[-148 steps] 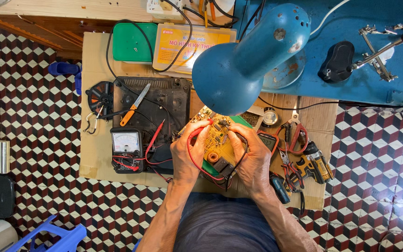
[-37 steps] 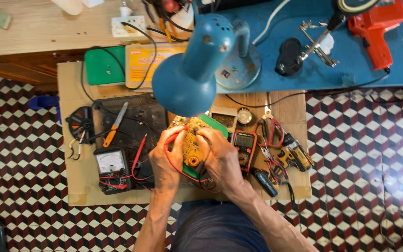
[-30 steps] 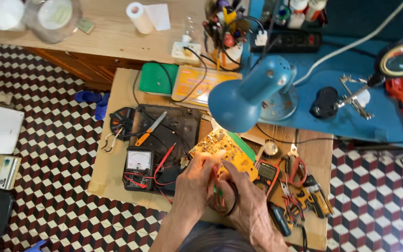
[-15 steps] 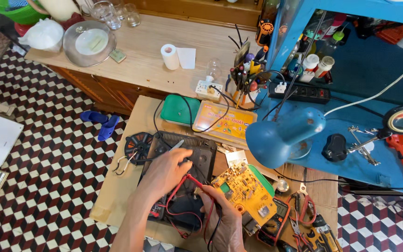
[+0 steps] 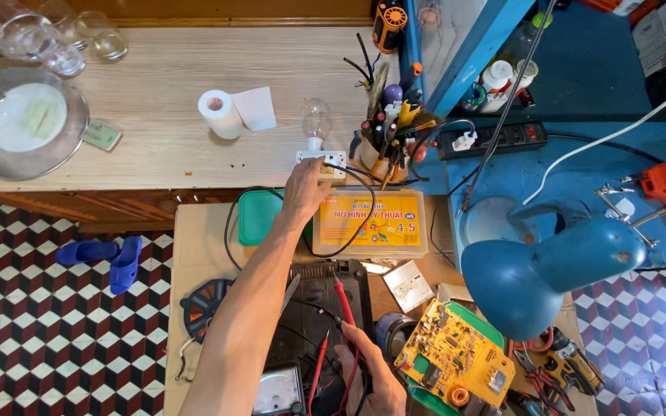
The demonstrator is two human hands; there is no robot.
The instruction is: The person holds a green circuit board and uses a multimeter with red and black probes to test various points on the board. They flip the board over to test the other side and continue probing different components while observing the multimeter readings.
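My left hand [image 5: 302, 192] reaches far across the small wooden table, its fingertips resting on a white socket block [image 5: 324, 163]. The block carries a clear light bulb [image 5: 316, 119]. Near the bottom edge, my right hand [image 5: 371, 374] is closed on a red test probe [image 5: 342, 299], which points away from me over a black tray [image 5: 325, 281]. A second red probe [image 5: 317, 368] lies beside that hand. A yellow circuit board [image 5: 456, 358] sits just right of my right hand. The analog meter [image 5: 279, 393] is partly cut off at the bottom.
A blue desk lamp [image 5: 541, 266] overhangs the board. A yellow parts box [image 5: 368, 223] and a green box [image 5: 258, 216] lie by the socket cable. A tool cup [image 5: 387, 123], tissue roll [image 5: 220, 114], power strip [image 5: 495, 139], pliers [image 5: 560, 370] and blue slippers [image 5: 109, 258] are also in view.
My view has tilted up toward the bench. My left hand left the circuit board and stretched forward to the socket block. The board now lies on the table, and my right hand holds a probe.
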